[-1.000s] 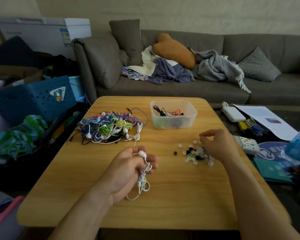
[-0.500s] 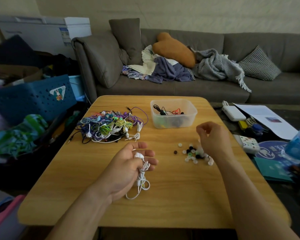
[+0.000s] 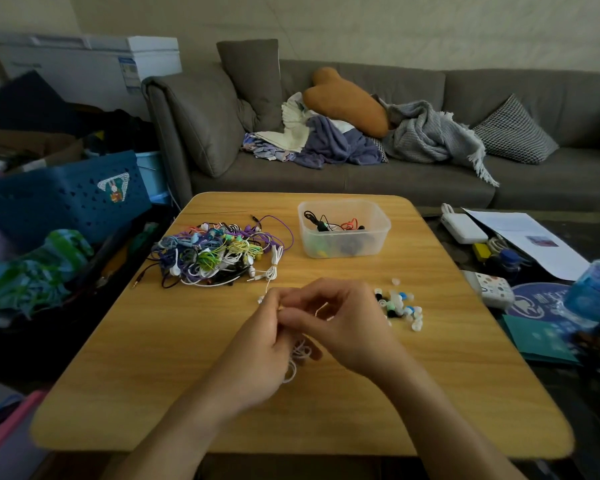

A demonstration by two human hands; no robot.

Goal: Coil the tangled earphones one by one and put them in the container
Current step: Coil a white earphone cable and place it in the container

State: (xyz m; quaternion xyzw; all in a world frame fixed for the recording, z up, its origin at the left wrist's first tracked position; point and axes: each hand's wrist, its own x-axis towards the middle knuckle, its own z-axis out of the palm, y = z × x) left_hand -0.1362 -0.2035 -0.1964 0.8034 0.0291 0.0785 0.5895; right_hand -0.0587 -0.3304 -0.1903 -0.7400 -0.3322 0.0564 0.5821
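- White earphone point(image 3: 297, 355) hangs bunched over the table point(image 3: 153, 358) centre, its cord gripped in the left hand point(image 3: 257, 348).
- Right hand point(image 3: 347, 323) meets the left, fingers curled and pinching at the same cord.
- Tangled earphones point(image 3: 215, 254) heap lies at 10 o'clock.
- Container point(image 3: 343, 228) sits at 1 o'clock, with some earphones inside.
- Loose ear tips point(image 3: 400, 304) lie at 3 o'clock, just beside the right hand.
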